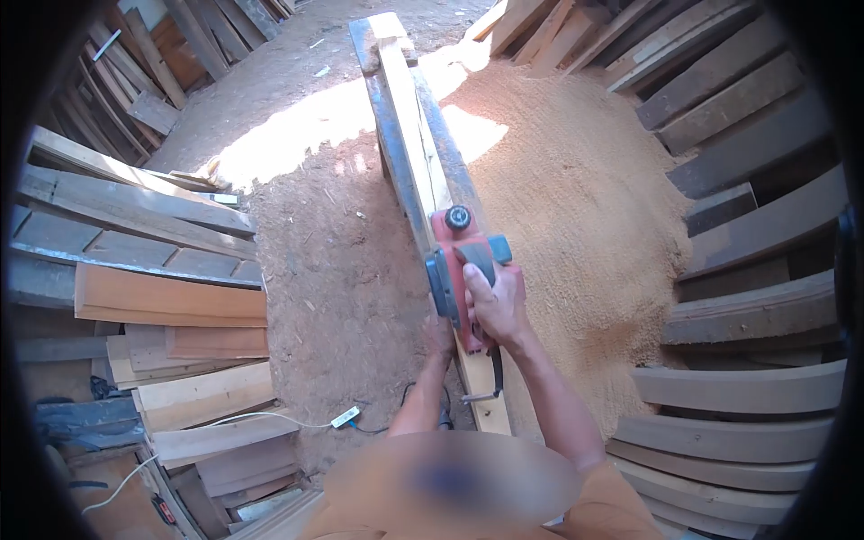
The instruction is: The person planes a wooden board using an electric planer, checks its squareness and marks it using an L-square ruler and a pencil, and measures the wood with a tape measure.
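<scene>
A red electric planer [447,232] with a black front knob rests on top of a long pale wooden beam [417,135]. My right hand [497,301] is wrapped round the planer's rear handle, thumb on top. Beside the beam's left edge, low against the planer's side, is my left hand [438,335]; its fingers are mostly hidden, so its grip does not show. The beam lies lengthwise along a narrow, worn bench [454,148], and its near end reaches toward my body. A dark power cord [498,373] hangs from the back of the planer.
Heaped sawdust [576,198] covers the ground to the right. Stacked boards [756,310] line the right side, and more planks [171,292] are piled at left. A white power strip [345,417] with a cable lies on the dirt floor near my left arm.
</scene>
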Action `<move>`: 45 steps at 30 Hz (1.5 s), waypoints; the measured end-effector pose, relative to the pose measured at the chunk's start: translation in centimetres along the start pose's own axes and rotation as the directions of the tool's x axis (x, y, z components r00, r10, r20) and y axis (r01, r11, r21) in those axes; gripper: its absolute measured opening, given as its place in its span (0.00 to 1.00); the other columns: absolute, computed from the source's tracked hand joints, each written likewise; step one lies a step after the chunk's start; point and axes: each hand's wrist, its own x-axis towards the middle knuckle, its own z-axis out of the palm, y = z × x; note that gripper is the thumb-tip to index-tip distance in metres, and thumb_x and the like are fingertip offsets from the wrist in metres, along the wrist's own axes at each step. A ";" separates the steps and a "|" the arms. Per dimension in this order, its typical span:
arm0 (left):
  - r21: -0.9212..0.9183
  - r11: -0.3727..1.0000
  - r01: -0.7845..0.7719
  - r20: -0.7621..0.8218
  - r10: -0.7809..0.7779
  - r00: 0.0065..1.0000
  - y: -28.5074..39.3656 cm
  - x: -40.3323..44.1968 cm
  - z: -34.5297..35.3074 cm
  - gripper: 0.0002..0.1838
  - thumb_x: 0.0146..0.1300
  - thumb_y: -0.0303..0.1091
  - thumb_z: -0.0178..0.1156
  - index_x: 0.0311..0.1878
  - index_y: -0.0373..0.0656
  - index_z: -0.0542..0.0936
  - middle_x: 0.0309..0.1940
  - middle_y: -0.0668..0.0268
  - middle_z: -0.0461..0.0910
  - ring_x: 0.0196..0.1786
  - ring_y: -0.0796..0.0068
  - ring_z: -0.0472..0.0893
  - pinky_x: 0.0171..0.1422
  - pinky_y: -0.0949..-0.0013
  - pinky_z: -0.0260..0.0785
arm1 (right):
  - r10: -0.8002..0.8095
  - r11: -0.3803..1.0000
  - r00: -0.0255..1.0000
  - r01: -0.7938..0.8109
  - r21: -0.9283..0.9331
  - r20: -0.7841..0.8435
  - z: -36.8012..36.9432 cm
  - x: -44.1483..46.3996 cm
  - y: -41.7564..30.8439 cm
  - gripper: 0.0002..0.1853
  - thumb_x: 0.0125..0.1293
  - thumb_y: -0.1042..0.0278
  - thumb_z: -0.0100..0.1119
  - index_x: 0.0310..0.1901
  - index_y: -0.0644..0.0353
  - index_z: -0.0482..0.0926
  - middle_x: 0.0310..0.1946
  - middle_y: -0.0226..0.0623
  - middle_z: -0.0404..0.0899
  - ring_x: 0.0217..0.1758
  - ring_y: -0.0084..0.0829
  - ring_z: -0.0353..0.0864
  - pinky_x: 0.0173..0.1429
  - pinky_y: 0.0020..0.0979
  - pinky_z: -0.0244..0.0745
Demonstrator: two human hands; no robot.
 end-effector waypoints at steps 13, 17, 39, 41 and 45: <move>0.253 0.967 0.036 -0.046 -0.026 0.999 -1.1 -0.4 -0.5 0.32 0.81 0.54 0.42 0.84 0.56 0.60 0.64 0.44 0.76 0.60 0.42 0.72 0.71 0.46 0.59 | -0.015 0.999 0.999 0.013 0.052 0.030 1.6 23.5 -7.1 0.22 0.78 0.44 0.55 0.40 0.57 0.83 0.25 0.27 0.77 0.22 0.20 0.76 0.27 0.26 0.74; 0.395 0.919 -0.006 -0.115 0.056 0.992 -0.3 -0.2 0.0 0.32 0.80 0.51 0.45 0.83 0.56 0.61 0.67 0.43 0.74 0.64 0.41 0.72 0.71 0.46 0.60 | 0.083 0.991 0.996 -0.085 0.099 0.024 0.7 15.7 -4.7 0.18 0.78 0.49 0.56 0.43 0.57 0.82 0.24 0.24 0.75 0.21 0.18 0.74 0.26 0.25 0.72; 0.449 0.889 -0.088 0.079 0.059 0.995 -1.9 0.1 -0.5 0.31 0.80 0.49 0.39 0.77 0.43 0.68 0.67 0.42 0.73 0.67 0.37 0.70 0.73 0.43 0.59 | 0.018 1.000 1.000 -0.018 0.004 0.004 1.3 4.6 -2.5 0.23 0.76 0.50 0.56 0.50 0.67 0.79 0.25 0.32 0.79 0.26 0.24 0.80 0.31 0.30 0.77; 0.478 0.875 -0.071 0.005 0.078 0.997 -1.0 0.3 -0.3 0.29 0.80 0.49 0.41 0.74 0.42 0.71 0.67 0.41 0.73 0.66 0.37 0.71 0.74 0.43 0.59 | 0.005 0.997 1.000 -0.005 -0.083 -0.002 1.9 9.6 -6.1 0.26 0.75 0.43 0.55 0.44 0.66 0.81 0.25 0.36 0.82 0.26 0.28 0.83 0.33 0.33 0.79; 0.445 0.892 -0.086 0.032 0.081 0.996 -5.5 1.1 -0.4 0.32 0.82 0.54 0.41 0.79 0.45 0.68 0.69 0.42 0.72 0.69 0.38 0.70 0.77 0.46 0.58 | -0.043 0.988 0.999 0.041 -0.150 -0.012 3.2 19.9 -10.0 0.33 0.74 0.36 0.54 0.39 0.67 0.84 0.24 0.39 0.82 0.26 0.29 0.83 0.33 0.35 0.80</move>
